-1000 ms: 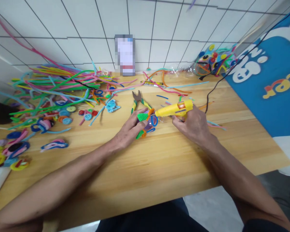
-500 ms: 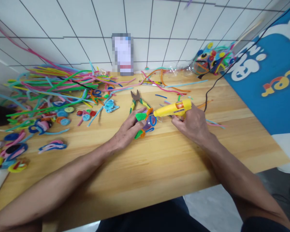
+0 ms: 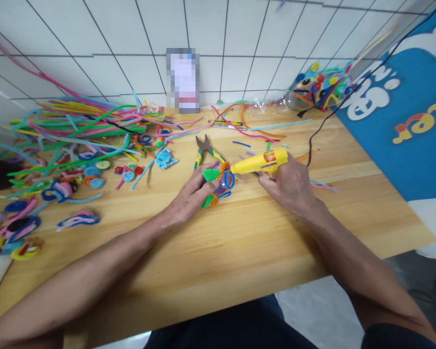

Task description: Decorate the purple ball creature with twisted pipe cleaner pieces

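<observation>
In my left hand (image 3: 194,194) is a small pipe-cleaner craft piece (image 3: 223,183), with green leaf-like shapes, orange and blue loops and a clear purplish middle. The thumb presses on its near side while the other fingers go behind it. My right hand (image 3: 290,186) is wrapped round the handle of a yellow hot glue gun (image 3: 259,162). Its nozzle points left and meets the craft piece at the upper orange loop, though I cannot tell if they touch. Just behind my left hand lie pliers (image 3: 205,148) with green and yellow handles, jaws apart.
A heap of coloured pipe cleaners (image 3: 90,121) covers the back left of the wooden table (image 3: 218,266). Buttons and finished-looking coils lie at the left. A phone (image 3: 184,80) leans on the tiled wall. A decorated clear ball (image 3: 321,89) sits back right, near a black cable (image 3: 312,135).
Almost nothing differs. The glue gun and the craft piece keep their places against each other, and the whole view has shifted very slightly.
</observation>
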Demonstrator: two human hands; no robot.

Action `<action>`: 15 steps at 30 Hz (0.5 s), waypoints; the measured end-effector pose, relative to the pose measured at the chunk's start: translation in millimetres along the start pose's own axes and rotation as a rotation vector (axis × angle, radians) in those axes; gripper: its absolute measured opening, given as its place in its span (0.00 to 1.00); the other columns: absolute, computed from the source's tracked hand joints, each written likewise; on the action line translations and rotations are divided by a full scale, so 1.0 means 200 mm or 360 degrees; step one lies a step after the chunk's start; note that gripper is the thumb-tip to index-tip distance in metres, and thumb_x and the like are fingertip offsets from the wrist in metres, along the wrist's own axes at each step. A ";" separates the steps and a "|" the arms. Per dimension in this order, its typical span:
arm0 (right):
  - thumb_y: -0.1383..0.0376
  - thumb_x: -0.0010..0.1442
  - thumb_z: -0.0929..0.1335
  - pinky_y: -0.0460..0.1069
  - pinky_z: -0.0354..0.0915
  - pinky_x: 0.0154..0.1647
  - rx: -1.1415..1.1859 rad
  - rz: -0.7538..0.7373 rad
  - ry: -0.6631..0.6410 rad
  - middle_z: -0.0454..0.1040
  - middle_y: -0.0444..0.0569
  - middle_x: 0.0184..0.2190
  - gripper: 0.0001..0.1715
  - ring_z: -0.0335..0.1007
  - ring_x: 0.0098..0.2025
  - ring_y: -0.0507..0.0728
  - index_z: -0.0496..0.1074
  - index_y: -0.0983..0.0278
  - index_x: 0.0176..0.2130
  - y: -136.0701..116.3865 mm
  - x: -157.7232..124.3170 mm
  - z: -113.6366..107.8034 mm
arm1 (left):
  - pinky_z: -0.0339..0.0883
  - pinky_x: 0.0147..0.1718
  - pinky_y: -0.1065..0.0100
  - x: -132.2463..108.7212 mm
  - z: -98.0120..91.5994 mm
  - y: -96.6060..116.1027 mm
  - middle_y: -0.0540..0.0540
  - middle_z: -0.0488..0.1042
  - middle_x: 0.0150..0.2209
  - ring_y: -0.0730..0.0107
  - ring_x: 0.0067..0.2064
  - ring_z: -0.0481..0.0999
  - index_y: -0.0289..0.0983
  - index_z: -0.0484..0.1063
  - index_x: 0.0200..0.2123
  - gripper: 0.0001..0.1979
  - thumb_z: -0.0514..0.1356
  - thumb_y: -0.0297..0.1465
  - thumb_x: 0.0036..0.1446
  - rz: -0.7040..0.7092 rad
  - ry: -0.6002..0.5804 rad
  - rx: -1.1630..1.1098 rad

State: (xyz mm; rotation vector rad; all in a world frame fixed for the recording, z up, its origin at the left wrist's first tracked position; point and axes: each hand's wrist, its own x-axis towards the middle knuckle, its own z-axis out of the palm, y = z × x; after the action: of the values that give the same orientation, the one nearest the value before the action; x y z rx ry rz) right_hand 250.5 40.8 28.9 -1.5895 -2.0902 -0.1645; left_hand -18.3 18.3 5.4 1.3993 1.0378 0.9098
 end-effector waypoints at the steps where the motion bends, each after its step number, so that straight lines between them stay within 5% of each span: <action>1: 0.63 0.55 0.67 0.55 0.72 0.38 0.0000 0.0002 0.0000 0.82 0.55 0.40 0.16 0.79 0.42 0.66 0.75 0.61 0.44 0.00 0.00 0.00 | 0.55 0.75 0.44 0.00 0.00 0.00 0.44 0.68 0.71 0.44 0.73 0.64 0.46 0.70 0.69 0.31 0.63 0.49 0.67 -0.0009 -0.0004 -0.0007; 15: 0.63 0.54 0.67 0.56 0.72 0.38 0.0018 -0.0003 -0.0003 0.81 0.55 0.40 0.15 0.79 0.42 0.67 0.75 0.61 0.43 0.01 0.00 0.01 | 0.52 0.76 0.43 0.00 -0.01 -0.02 0.46 0.68 0.71 0.44 0.74 0.62 0.48 0.71 0.68 0.30 0.63 0.50 0.67 0.0034 -0.0012 0.0025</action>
State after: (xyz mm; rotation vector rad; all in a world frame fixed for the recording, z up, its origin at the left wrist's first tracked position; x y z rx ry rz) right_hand 251.8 42.2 27.2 -1.5819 -2.0905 -0.1514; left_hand -20.8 19.4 1.1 1.4284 1.0277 0.9132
